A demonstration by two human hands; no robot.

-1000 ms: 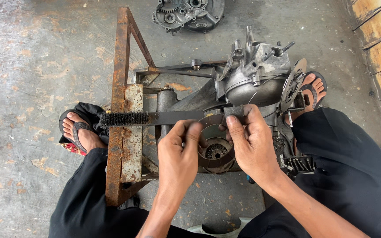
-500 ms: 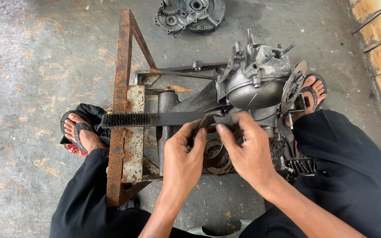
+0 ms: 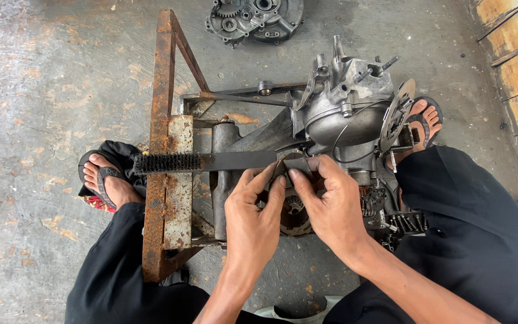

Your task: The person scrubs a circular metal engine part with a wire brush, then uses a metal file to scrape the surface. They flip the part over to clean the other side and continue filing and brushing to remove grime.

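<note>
- Two hands, left (image 3: 253, 219) and right (image 3: 331, 207), meeting at the middle.
- One wire brush (image 3: 205, 162), just beyond them.
- One engine (image 3: 343, 114) ahead.
- One rusty frame (image 3: 164, 150) to their left.
- One cover (image 3: 256, 18) far ahead.
- Two sandals (image 3: 104, 183), one either side.

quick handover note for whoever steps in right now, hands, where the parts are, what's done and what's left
Left hand: fingers pinch the near end of a small dark piece held over the engine.
Right hand: fingers grip the same dark piece from the other side.
Engine case sits on the rusty steel stand. The wire brush lies across stand and engine, bristles to the left. A separate cover plate lies on the concrete floor beyond.
Done: cover is off and the engine's inner parts are exposed.
Left: the dark piece is in hand, not set down; I cannot tell what it is.
</note>
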